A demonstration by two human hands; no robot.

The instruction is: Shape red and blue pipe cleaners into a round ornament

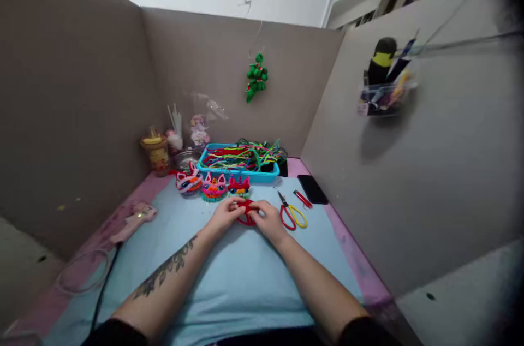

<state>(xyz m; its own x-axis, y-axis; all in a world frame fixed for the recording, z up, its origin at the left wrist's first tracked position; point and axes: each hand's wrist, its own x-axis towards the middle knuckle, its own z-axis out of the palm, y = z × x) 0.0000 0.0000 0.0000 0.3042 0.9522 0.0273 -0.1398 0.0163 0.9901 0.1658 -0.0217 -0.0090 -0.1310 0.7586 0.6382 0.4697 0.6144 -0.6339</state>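
Note:
Between my two hands, low over the blue cloth, is a red fuzzy piece (247, 217) that looks like bent pipe cleaner. My left hand (227, 212) pinches its left side with thumb and fingertips. On the opposite side, my right hand (266, 218) grips it the same way, so the fingers cover much of it. Just beyond stand colourful eared pipe-cleaner heads: one on the left (189, 181), a pink and orange one (214, 188) and a red one (239, 186). Scissors (291, 214) with a red and a yellow handle lie right of my right hand.
Behind the heads sits a blue tray (241, 176) heaped with pipe cleaners (249, 156). A red cutter (303, 198) and a black phone (313, 189) lie at the right. A pink glue gun (137, 220) with its cord rests at the left. Partition walls enclose the table (245, 280).

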